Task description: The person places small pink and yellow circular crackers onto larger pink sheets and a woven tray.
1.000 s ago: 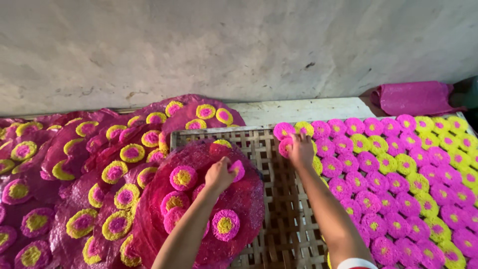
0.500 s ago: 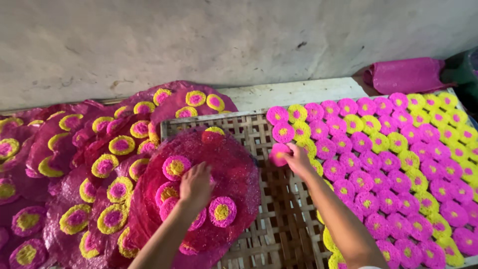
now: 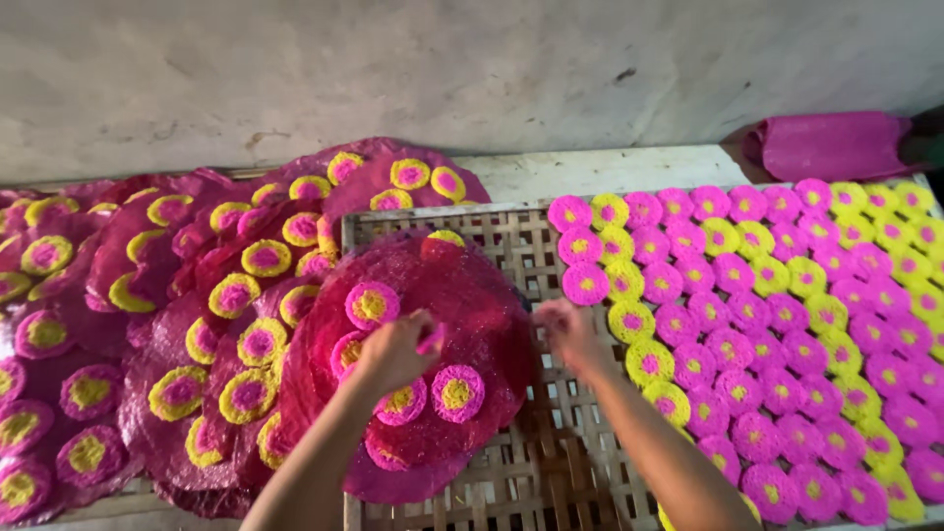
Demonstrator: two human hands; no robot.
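A round magenta mesh mat (image 3: 482, 295) lies on a bamboo lattice rack (image 3: 511, 231) and carries a few small pink-and-yellow discs (image 3: 456, 391). My left hand (image 3: 391, 352) hovers over the mat, pinching a small pink disc (image 3: 430, 340) at its fingertips. My right hand (image 3: 567, 332) is just right of the mat's edge with its fingers curled toward the left hand. It is blurred, and I cannot make out anything in it. Several rows of pink and yellow discs (image 3: 747, 324) cover the right part of the rack.
More magenta mats with discs (image 3: 226, 295) overlap in a pile to the left. A grey wall (image 3: 442, 69) runs along the back above a pale ledge (image 3: 610, 167). A folded magenta cloth (image 3: 831, 146) lies at the back right.
My right hand left the edge of the disc rows and moved left toward my left hand. My left hand shifted down over the mat. The view drifted slightly left.
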